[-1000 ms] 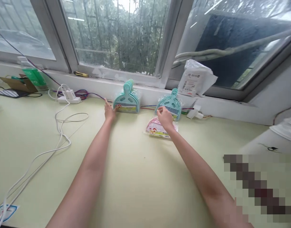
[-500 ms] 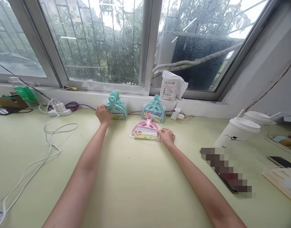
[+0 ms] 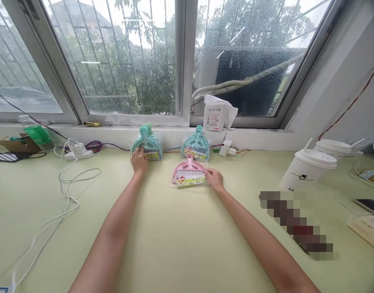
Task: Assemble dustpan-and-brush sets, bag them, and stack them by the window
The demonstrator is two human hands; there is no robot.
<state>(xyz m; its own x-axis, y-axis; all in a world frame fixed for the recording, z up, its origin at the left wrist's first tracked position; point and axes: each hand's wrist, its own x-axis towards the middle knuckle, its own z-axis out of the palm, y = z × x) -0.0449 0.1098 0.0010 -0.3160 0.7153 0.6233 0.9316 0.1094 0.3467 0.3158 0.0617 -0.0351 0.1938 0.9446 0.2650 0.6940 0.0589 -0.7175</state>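
A row of teal packaged dustpan and brush sets [image 3: 153,143] leans at the wall on the left. My left hand [image 3: 139,163] rests against the lower front of this row, fingers extended over the wrapping. Farther right stands a second teal dustpan and brush group [image 3: 199,142], also in clear plastic. In front of it is a pink dustpan and brush set [image 3: 189,173] with white bristles and a printed card. My right hand [image 3: 215,179] pinches the right edge of the pink pack, which rests on the table.
White cables and a power strip [image 3: 79,154] lie left on the table [image 3: 174,240]. A box cutter [image 3: 92,123] and a white-wrapped box [image 3: 215,116] sit on the sill. Lidded cups [image 3: 309,169], a blurred-out flat object [image 3: 296,224] and a phone [image 3: 368,205] are at right.
My left hand has shifted from the left side of the teal row to its front. My right hand stays at the pink set's right edge. The camera view has tilted slightly.
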